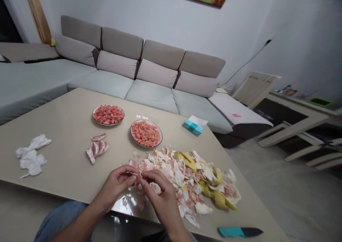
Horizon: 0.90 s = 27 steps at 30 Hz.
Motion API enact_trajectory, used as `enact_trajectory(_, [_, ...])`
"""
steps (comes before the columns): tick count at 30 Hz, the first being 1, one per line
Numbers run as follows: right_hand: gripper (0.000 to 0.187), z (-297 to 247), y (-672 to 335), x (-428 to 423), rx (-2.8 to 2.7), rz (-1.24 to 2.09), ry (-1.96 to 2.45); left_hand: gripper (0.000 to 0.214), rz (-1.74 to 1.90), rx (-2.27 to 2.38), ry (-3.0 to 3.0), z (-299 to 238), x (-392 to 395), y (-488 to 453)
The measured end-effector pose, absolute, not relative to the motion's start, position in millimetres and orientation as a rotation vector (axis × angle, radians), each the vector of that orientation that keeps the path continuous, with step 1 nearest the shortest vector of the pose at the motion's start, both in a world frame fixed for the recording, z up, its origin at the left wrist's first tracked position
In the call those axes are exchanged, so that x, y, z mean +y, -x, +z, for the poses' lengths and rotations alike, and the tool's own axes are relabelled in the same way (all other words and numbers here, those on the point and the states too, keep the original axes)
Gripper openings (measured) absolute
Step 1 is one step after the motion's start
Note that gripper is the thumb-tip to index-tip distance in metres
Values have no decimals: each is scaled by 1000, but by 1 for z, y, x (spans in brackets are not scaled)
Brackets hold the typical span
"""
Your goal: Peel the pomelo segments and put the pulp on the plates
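Knife (pixel 237 232) is lying aside at the near edge. Left hand (pixel 117 185) and right hand (pixel 160 199) are both pinching a pomelo segment (pixel 137 179) at the edge of the peel pile (pixel 187 178), likely so scraps are landing there. Filled plates (pixel 146 133) are sitting beyond, within reach.

Bare table (pixel 66 121) is lying open at the far left, while a peel heap (pixel 187 178) is crowding the near right and a left plate (pixel 108 114) and right plate (pixel 146 133) are blocking the far middle.

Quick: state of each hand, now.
Left hand: closed, pinching the small pink pomelo piece.
Right hand: closed, pinching the same piece.
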State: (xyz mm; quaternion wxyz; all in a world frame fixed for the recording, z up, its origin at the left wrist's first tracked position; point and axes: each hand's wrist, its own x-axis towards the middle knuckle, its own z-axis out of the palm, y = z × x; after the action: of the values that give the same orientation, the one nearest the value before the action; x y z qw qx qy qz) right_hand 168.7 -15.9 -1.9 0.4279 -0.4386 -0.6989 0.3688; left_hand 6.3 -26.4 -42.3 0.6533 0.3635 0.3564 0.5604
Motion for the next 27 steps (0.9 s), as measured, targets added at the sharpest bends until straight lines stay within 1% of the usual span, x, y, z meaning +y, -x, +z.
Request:
enact_trajectory(3, [9, -2, -170, -16, -1746, 930, 1105, 13, 1276, 839, -937, -40, -25, -7])
enact_trajectory(7, [16, -5, -173, -15, -1668, 1069, 1148, 12, 1254, 875, -1005, -41, -24, -8])
enact_trajectory(11, [22, -8, -175, -13, -1537, 1193, 1190, 15, 1231, 889, -975, -44, -24, -8])
enact_trajectory(16, [13, -5, -174, -14, -1657, 1087, 1166, 18, 1240, 896, -957, -46, -26, -7])
enact_trajectory(20, [13, -5, -172, -14, -1788, 984, 1161, 19, 1243, 900, -951, -45, -25, -8])
enact_trajectory(27, [19, -7, -176, -13, -1665, 1174, 1215, 26, 1212, 846, -867, -44, -26, -8])
